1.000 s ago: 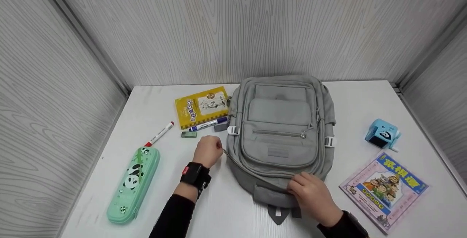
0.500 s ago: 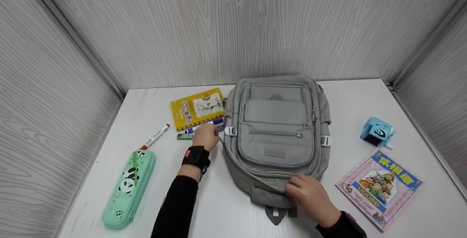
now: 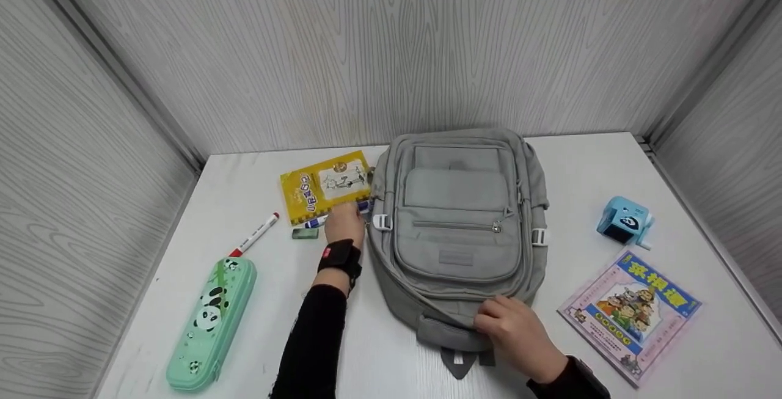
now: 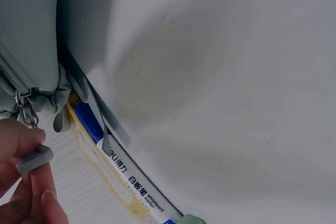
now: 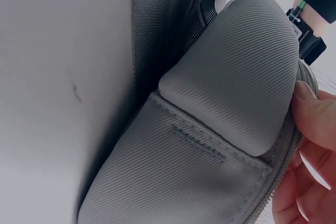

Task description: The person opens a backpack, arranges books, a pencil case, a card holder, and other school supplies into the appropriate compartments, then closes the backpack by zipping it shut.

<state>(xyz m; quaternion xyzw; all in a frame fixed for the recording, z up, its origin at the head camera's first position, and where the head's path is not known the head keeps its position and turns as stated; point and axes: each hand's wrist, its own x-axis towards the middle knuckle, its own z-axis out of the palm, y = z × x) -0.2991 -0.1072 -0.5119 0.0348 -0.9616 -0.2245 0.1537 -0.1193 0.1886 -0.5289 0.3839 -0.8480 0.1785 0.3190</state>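
A grey backpack (image 3: 459, 228) lies flat on the white table (image 3: 256, 173), its top end toward me. My left hand (image 3: 345, 223) is at the bag's left side and pinches a grey zipper pull (image 4: 34, 159) between thumb and fingers, the metal slider (image 4: 25, 109) just above it. My right hand (image 3: 510, 325) grips the bag's near edge by the top handle; its fingers (image 5: 310, 145) curl over the fabric there. The bag's grey ribbed fabric (image 5: 210, 129) fills the right wrist view.
A yellow booklet (image 3: 325, 186), a blue whiteboard marker (image 4: 110, 150), a green eraser (image 3: 305, 233) and a red-capped marker (image 3: 253, 235) lie left of the bag. A green panda pencil case (image 3: 212, 316) sits front left. A blue sharpener (image 3: 624, 222) and a picture book (image 3: 629, 313) lie right.
My left hand has travelled away from me along the bag's left side with the zipper pull, from mid-side up to the white buckle. The right hand stays on the near edge.
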